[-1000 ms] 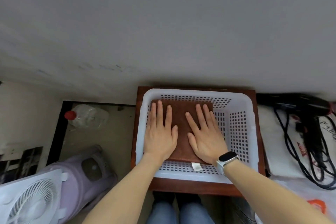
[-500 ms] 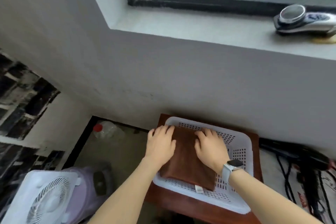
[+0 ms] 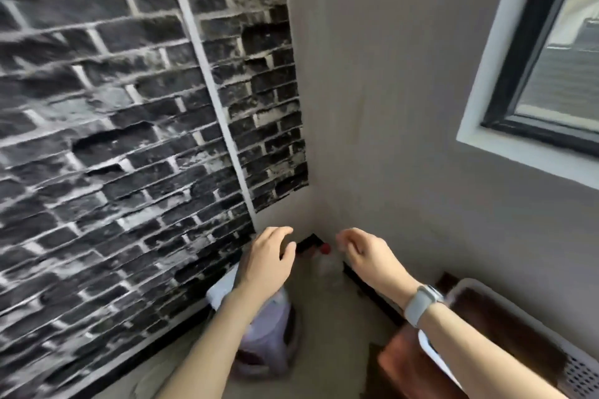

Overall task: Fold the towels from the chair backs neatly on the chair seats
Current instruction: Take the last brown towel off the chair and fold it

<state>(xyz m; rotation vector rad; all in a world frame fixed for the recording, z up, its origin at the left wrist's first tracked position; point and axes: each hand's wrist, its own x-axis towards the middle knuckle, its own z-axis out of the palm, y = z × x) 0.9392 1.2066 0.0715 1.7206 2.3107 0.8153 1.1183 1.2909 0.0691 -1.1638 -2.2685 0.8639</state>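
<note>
- Head view: the white basket (image 3: 505, 304) sits at the lower right on a reddish-brown wooden seat (image 3: 402, 363), and serves here as the landmark.
- The brown towel (image 3: 486, 317) lies inside the basket, against its near-left wall; the right forearm crosses over part of it, so how neatly it is folded cannot be told.
- The right hand (image 3: 366, 256) is in the air up and to the left of the basket, clear of its rim. Its fingers are loosely curled downward and grasp nothing. A pale watch band (image 3: 421, 304) wraps the wrist just left of the basket's far corner.
- The left hand (image 3: 265, 266) is further left of the basket, level with the right hand and apart from it. Its fingers are relaxed, slightly bent, and hold nothing.
- Below the left hand, well left of the basket, a lilac plastic stool (image 3: 269, 343) stands on the floor, with a white object (image 3: 223, 288) partly hidden behind the wrist.
- Between the two hands, beyond the basket toward the room corner, a clear bottle with a red cap (image 3: 325, 248) lies on the floor, blurred.
- A black brick-pattern wall (image 3: 113, 139) fills the far left; a dark-framed window (image 3: 531, 74) is set above the basket.
</note>
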